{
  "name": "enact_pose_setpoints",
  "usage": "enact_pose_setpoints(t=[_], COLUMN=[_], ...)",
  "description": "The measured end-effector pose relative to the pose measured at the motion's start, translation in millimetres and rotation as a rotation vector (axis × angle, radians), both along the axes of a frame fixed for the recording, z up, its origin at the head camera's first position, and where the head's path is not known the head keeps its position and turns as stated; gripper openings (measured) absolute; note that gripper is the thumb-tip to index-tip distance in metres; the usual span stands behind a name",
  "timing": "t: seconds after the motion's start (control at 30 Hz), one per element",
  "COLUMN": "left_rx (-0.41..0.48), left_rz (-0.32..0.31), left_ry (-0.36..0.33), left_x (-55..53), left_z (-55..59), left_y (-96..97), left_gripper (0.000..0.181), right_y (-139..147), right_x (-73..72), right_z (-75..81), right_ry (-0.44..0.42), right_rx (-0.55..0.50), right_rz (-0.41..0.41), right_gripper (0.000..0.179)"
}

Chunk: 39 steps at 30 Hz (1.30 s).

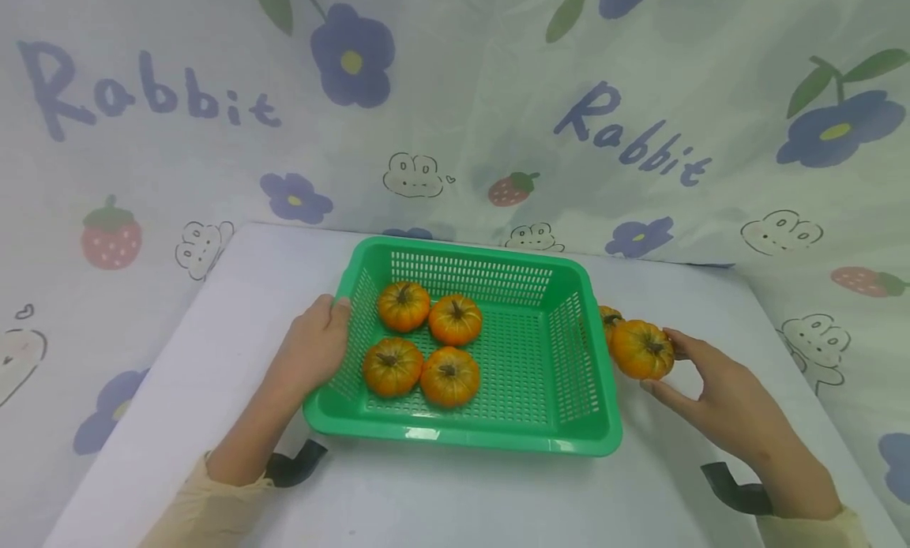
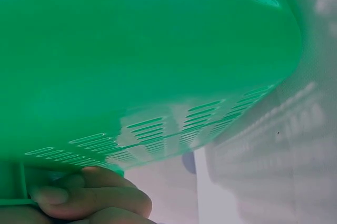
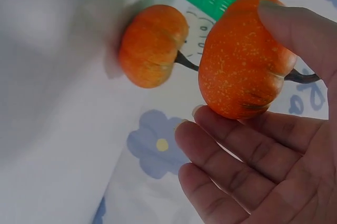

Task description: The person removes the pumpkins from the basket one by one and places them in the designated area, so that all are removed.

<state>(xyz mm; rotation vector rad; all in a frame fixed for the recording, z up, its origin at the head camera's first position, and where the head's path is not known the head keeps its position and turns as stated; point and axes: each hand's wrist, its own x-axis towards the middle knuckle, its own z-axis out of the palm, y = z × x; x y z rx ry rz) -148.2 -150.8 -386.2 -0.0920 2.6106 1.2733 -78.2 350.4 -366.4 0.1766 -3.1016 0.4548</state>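
Note:
My left hand (image 1: 317,344) grips the left rim of a green plastic basket (image 1: 462,431); the left wrist view shows the curled fingers (image 2: 100,197) under its edge. Several small orange pumpkins, one of them a front pumpkin (image 1: 450,377), sit in the left half of the basket. To the right of the basket, my right hand (image 1: 732,406) holds a pumpkin (image 1: 642,350) between thumb and fingers. Another pumpkin (image 3: 154,46) rests on the table just beyond it, partly hidden in the head view by the basket wall and the held pumpkin.
A white table (image 1: 441,501) lies under everything. Behind it hangs a pale cloth (image 1: 455,114) printed with flowers, rabbits and strawberries. Black curved pieces (image 1: 735,491) show at both wrists.

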Motion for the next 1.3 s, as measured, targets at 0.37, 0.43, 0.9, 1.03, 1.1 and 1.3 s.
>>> enact_pose_setpoints(t=[0.37, 0.43, 0.9, 1.03, 1.1, 1.3], left_rx=[-0.020, -0.021, 0.009, 0.008, 0.010, 0.018], left_rz=[-0.002, -0.002, 0.000, 0.000, 0.001, 0.001], left_ry=[0.009, 0.010, 0.009, 0.012, 0.012, 0.006], left_x=[-1.3, -1.6, -0.1, -0.7, -0.7, 0.1], left_z=[-1.1, -1.5, -1.2, -1.0, -0.9, 0.0], left_y=[-3.1, -3.4, -1.7, -0.9, -0.5, 0.2], left_gripper=[0.054, 0.054, 0.053, 0.053, 0.052, 0.052], right_y=[-6, -6, -12, -12, -11, -9], right_x=[4.0, 4.4, 0.4, 0.2, 0.0, -0.2], right_z=[-12.5, -13.7, -29.7, -34.8, -36.7, -39.8], right_ry=[-0.040, -0.036, -0.076, -0.096, -0.104, -0.111], right_rx=[-0.013, -0.019, -0.017, -0.026, -0.024, -0.028], right_rz=[0.012, 0.019, 0.048, 0.046, 0.046, 0.048], right_gripper=[0.089, 0.088, 0.087, 0.086, 0.086, 0.085])
